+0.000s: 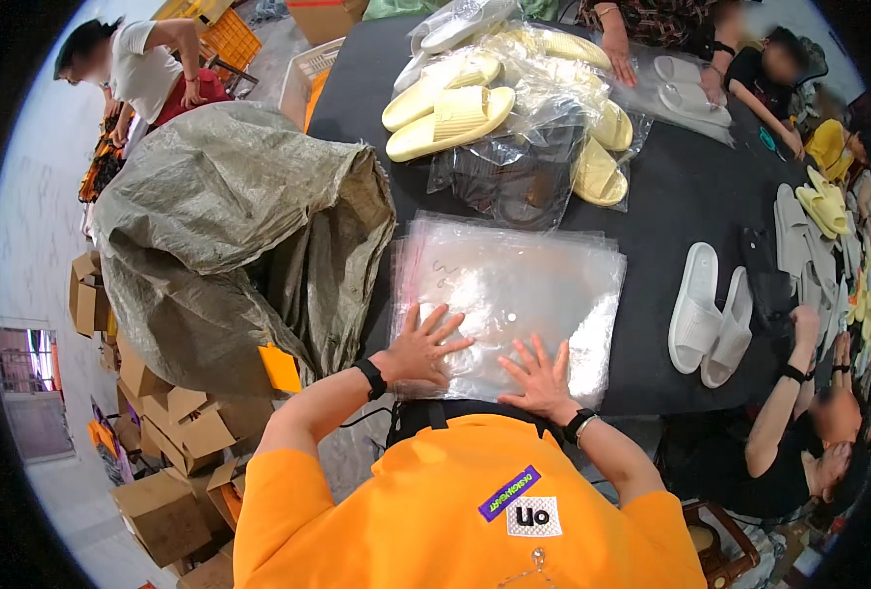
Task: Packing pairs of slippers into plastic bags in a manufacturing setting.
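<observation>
A stack of clear plastic bags [494, 260] lies at the near edge of the black table, in front of me. My left hand [423, 348] rests on the stack's left part, fingers spread. Nearer its right side, my right hand [541, 381] presses flat on the same bags, its fingers also apart. Neither hand holds anything. Just beyond the stack is a pile of bagged slippers: pale yellow slippers [460, 118] on top and a dark bagged pair [514, 182] below. To the right, a pair of light grey slippers [698, 309] sits unbagged on the table.
A large grey-green woven sack [219, 236] slumps at the table's left side. Cardboard boxes [165, 510] are heaped on the floor there. Several people work around the far and right edges, among grey slippers [798, 231] and yellow slippers [824, 206]. A white crate [303, 83] stands behind the sack.
</observation>
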Available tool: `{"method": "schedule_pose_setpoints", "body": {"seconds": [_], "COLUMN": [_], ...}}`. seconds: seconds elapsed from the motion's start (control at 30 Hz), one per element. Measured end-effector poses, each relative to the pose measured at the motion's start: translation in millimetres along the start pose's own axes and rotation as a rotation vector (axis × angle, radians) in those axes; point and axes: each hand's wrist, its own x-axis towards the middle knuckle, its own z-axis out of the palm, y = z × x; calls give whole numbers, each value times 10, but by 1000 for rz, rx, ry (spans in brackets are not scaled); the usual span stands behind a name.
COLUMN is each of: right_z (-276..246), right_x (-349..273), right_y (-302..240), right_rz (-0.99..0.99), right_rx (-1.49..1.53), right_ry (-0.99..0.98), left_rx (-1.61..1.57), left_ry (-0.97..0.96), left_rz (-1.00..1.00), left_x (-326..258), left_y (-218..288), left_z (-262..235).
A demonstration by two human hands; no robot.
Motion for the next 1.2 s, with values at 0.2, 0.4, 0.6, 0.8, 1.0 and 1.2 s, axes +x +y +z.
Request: {"method": "schedule_pose_setpoints", "body": {"seconds": [0.2, 0.4, 0.6, 0.8, 1.0, 1.2], "right_z": [8, 6, 64, -31, -71, -303], "right_x": [-37, -45, -101, -546, -778, -629], "right_y": [-12, -10, 35, 241, 430, 564], "right_rz": [-11, -6, -49, 62, 146, 194], "right_rx": [-9, 0, -36, -136, -88, -68], "right_ry": [-39, -86, 7, 44, 0, 104], "left_rx": [196, -44, 72, 232, 306, -714], "left_ry": [104, 30, 25, 154, -150, -79], "left_rz": [24, -20, -14, 3, 80, -63], "left_x": [-68, -219, -246, -292, -242, 154], "left_y": [239, 395, 398, 361, 322, 19], "left_z": [55, 267, 263, 533, 114, -161]}}
